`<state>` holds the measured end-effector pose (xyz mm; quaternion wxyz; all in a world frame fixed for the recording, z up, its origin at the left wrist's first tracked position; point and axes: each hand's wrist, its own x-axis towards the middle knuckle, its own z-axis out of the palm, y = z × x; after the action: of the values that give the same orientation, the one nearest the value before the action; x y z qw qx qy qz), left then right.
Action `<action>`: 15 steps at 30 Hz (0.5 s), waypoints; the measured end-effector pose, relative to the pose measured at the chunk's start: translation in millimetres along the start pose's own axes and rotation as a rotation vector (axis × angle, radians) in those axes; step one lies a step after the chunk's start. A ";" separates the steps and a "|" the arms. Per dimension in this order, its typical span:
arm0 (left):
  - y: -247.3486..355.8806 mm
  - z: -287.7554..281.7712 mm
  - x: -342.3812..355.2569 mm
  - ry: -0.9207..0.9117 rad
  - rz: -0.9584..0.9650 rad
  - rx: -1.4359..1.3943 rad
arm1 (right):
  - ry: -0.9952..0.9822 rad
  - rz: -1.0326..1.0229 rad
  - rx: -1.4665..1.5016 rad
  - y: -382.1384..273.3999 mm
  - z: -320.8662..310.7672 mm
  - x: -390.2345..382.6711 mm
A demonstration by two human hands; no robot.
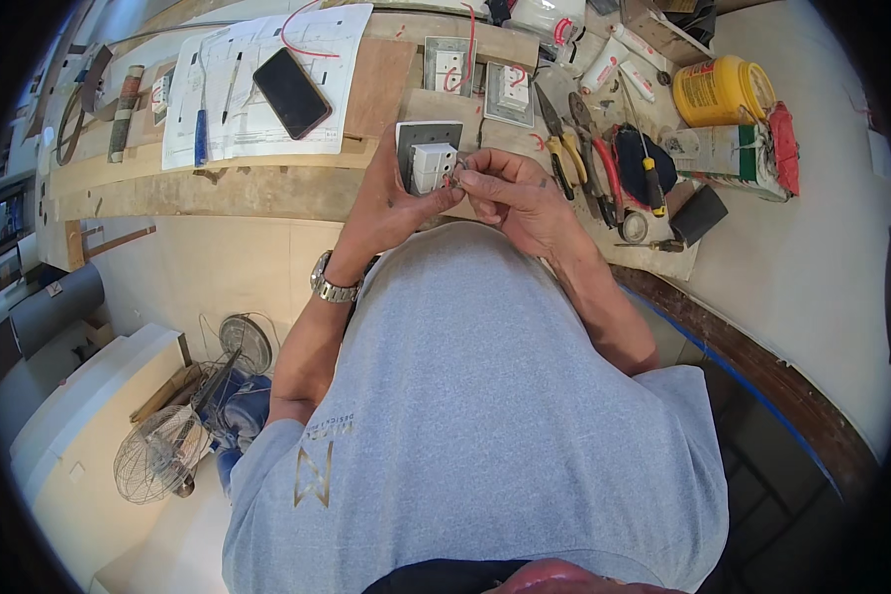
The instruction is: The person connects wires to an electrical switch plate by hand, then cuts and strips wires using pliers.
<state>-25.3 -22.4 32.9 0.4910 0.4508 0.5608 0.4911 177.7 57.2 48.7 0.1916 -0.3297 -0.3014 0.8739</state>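
My left hand [384, 203] is closed round the edge of a wall switch or socket [433, 163], tilted up just above the bench's front edge. Its back faces me: a white terminal block on a dark grey plate with a white rim. At the terminals, the thumb and fingers of my right hand [523, 198] are pinched together; whatever small piece they hold is hidden, though a bit of red shows beside the fingertips. Beyond my hands lie two similar wall fittings, one [447, 67] at the back and another [511, 91] nearer, each with short red wire on it.
A phone [292, 92] and a blue-handled screwdriver [201, 139] lie on a paper drawing [257, 139]. To the right are red-handled pliers [607, 173], yellow-handled pliers [561, 163], a yellow-black screwdriver [653, 188] and a yellow tub [718, 91]. Fans [163, 453] stand lower left.
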 end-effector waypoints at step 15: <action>-1.1 -4.2 2.3 -0.034 0.006 0.060 | -0.009 -0.122 -0.169 8.7 -2.5 4.5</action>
<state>-29.8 -20.7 31.7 0.4852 0.4752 0.5657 0.4677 175.0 54.2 39.4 0.2146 -0.3217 -0.3943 0.8337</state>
